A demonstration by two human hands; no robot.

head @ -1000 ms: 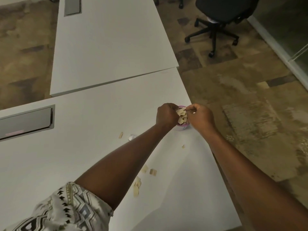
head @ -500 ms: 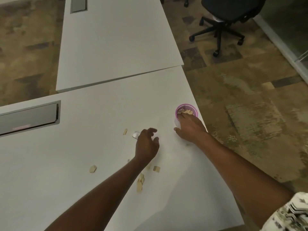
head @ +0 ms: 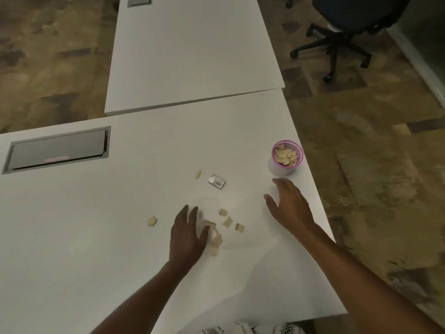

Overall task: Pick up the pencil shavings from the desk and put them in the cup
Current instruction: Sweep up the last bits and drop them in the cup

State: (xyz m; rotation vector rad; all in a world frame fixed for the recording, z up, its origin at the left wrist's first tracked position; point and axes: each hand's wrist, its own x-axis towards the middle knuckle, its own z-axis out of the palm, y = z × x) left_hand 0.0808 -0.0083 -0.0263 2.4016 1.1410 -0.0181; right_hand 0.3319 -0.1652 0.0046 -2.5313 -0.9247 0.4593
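A small cup [head: 277, 168] with a pink rim stands near the right edge of the white desk [head: 96, 237]; it holds several tan shavings. More pencil shavings [head: 227, 222] lie scattered in the middle of the desk, with single pieces further left [head: 152, 221] and further back [head: 198, 175]. My left hand [head: 186, 233] hovers open with fingers spread, its thumb touching the cluster of shavings. My right hand [head: 290, 203] is open and empty, just in front of the cup and apart from it.
A small metal sharpener [head: 216, 181] lies behind the shavings. A grey cable hatch [head: 57, 149] is set into the desk at the left. A second white desk [head: 192, 49] adjoins at the back. An office chair [head: 342, 32] stands on the carpet, back right.
Both hands left the cup, where they had dropped shavings. The left hand moved back toward me to the scattered shavings; the right hand drew away from the cup.
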